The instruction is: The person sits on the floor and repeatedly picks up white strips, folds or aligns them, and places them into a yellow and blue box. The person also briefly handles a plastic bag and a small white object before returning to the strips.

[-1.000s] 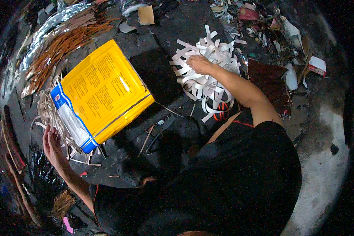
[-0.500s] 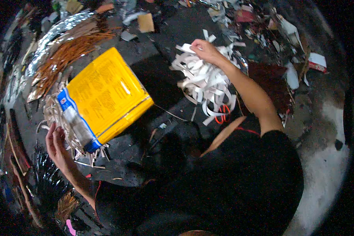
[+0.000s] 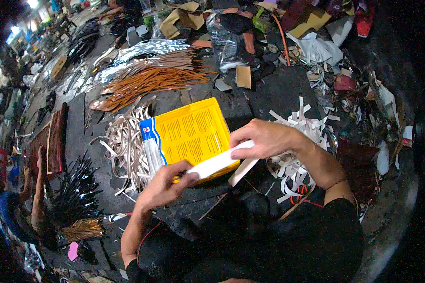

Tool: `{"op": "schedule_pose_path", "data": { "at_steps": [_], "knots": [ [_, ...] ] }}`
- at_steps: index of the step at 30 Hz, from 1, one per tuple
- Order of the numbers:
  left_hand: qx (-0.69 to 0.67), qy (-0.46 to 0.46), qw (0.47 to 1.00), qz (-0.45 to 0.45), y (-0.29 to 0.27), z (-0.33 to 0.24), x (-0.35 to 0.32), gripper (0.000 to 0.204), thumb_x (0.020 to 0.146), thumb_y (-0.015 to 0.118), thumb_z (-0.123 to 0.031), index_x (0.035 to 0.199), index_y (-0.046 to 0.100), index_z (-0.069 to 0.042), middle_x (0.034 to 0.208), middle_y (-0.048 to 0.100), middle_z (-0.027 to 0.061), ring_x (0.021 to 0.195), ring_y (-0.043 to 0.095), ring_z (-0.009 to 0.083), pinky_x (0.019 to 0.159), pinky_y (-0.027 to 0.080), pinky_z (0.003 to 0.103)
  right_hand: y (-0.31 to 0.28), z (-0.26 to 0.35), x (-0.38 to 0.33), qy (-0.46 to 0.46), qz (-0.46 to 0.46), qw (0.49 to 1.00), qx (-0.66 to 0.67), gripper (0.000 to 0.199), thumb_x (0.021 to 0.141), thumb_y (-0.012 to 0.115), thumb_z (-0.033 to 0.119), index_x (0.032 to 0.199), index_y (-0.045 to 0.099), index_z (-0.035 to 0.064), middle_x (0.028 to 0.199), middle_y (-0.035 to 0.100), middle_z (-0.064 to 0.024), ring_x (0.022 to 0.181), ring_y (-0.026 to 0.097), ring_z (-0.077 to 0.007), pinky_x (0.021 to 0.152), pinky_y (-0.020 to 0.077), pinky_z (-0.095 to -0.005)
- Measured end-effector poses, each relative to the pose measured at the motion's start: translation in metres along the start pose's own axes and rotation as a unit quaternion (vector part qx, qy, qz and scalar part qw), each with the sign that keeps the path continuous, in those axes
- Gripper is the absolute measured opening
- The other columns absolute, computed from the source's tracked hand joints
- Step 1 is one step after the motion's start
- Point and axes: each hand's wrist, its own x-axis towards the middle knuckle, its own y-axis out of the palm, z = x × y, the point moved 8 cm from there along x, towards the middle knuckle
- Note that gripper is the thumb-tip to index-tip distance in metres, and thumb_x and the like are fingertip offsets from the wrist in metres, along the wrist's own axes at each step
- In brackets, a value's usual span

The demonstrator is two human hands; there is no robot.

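A white strip (image 3: 212, 163) is stretched between my two hands, over the near edge of a yellow rectangular container (image 3: 189, 127) with a blue and white band. My left hand (image 3: 167, 184) pinches the strip's left end near the container's lower left corner. My right hand (image 3: 264, 141) grips its other end, and a loose tail of the strip hangs below. To the right, partly behind my right forearm, lies a heap of white strips (image 3: 297, 165). On the container's left is a pile of greyish-beige strips (image 3: 125, 146).
Bundles of orange-brown strips (image 3: 151, 87) and shiny silver strips (image 3: 151, 49) lie beyond the container. A black strip bundle (image 3: 78, 188) is at the left. Scraps, including a tan square (image 3: 243, 76), litter the far side. A dark red sheet (image 3: 356, 165) lies at right.
My right hand has come from the white heap to the container with a strip. My left hand has moved right from the beige pile and now holds the strip's other end. The view has shifted.
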Motion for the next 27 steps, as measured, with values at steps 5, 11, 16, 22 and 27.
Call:
{"op": "schedule_pose_path", "data": {
  "at_steps": [5,11,16,22,27],
  "knots": [
    [-0.061,-0.129,0.988,-0.055,-0.052,0.073,-0.024,0.02,0.09,0.064,-0.019,0.09,0.063,0.002,0.078,0.063,0.0014,0.073,0.053,0.0078,0.065,0.044,0.026,-0.032,-0.062,-0.034,0.119,-0.054,0.991,0.026,0.026,0.087,0.063,0.027,0.089,0.066,0.0016,0.078,0.067,-0.008,0.074,0.062,-0.0164,0.069,0.0482,-0.0312],
    [-0.072,-0.118,0.971,-0.195,-0.077,0.119,-0.034,0.019,0.087,0.067,-0.018,0.085,0.062,0.0,0.074,0.064,0.003,0.068,0.055,0.0072,0.061,0.044,0.024,-0.034,-0.106,-0.026,0.147,-0.108,0.98,-0.073,0.02,0.084,0.067,0.021,0.083,0.066,0.0012,0.07,0.06,-0.0012,0.067,0.055,-0.0104,0.059,0.0432,-0.027],
    [-0.174,-0.036,0.916,-0.36,-0.083,0.139,-0.044,0.018,0.088,0.067,-0.017,0.083,0.061,-0.001,0.076,0.063,0.0008,0.066,0.054,0.0059,0.06,0.042,0.021,-0.018,-0.049,0.037,-0.05,-0.226,0.944,-0.235,0.019,0.081,0.067,0.022,0.087,0.064,0.0034,0.086,0.06,-0.013,0.085,0.059,-0.0319,0.077,0.0461,-0.0407],
    [-0.172,-0.056,0.898,-0.4,-0.077,0.143,-0.048,0.014,0.086,0.07,-0.016,0.089,0.066,-0.003,0.076,0.062,-0.0019,0.067,0.053,0.0042,0.06,0.041,0.019,0.073,0.028,0.137,-0.193,-0.167,0.964,-0.078,0.017,0.085,0.064,0.017,0.094,0.064,0.0032,0.094,0.061,-0.0139,0.096,0.058,-0.0321,0.085,0.0463,-0.041],
    [-0.155,-0.051,0.89,-0.426,-0.078,0.141,-0.047,0.017,0.086,0.07,-0.015,0.091,0.066,0.0,0.079,0.065,0.0001,0.068,0.056,0.005,0.06,0.044,0.02,0.099,0.033,0.176,-0.206,-0.185,0.961,-0.017,0.015,0.086,0.062,0.01,0.099,0.063,0.0022,0.093,0.062,-0.0117,0.09,0.061,-0.0297,0.082,0.0487,-0.0378]
  ]
}}
